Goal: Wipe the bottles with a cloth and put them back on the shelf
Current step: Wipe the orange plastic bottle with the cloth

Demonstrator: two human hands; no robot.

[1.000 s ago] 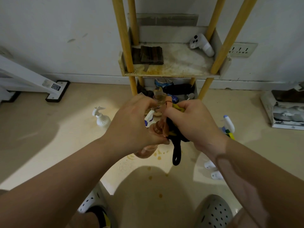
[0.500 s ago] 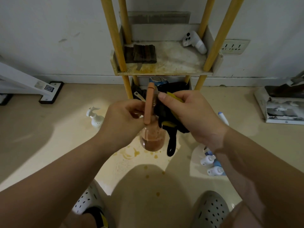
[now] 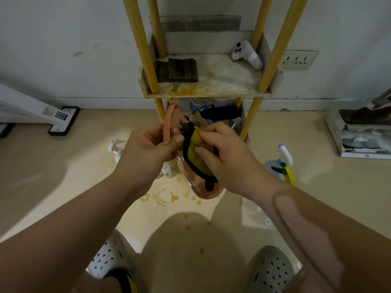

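Note:
My left hand (image 3: pixel 149 150) grips the neck of a clear bottle (image 3: pixel 203 188) with orange-brown residue, its orange strap (image 3: pixel 169 123) sticking up past my thumb. My right hand (image 3: pixel 224 154) presses a yellow cloth with black trim (image 3: pixel 195 154) against the bottle's side. The bottle hangs above the floor in front of the shelf (image 3: pixel 207 93), a stained white tier on yellow posts. Most of the bottle's upper body is hidden by the cloth and my fingers.
On the shelf lie a dark folded block (image 3: pixel 182 69) and a white controller (image 3: pixel 246 53). A white pump bottle (image 3: pixel 116 148) and small bottle (image 3: pixel 167 171) stand on the floor left, a spray bottle (image 3: pixel 282 163) right. Orange stains (image 3: pixel 164 196) mark the floor. My slippers (image 3: pixel 269 269) are below.
The bottle has tilted and the strap swung left and up. My right hand has spread the cloth over the bottle's side, lower than before.

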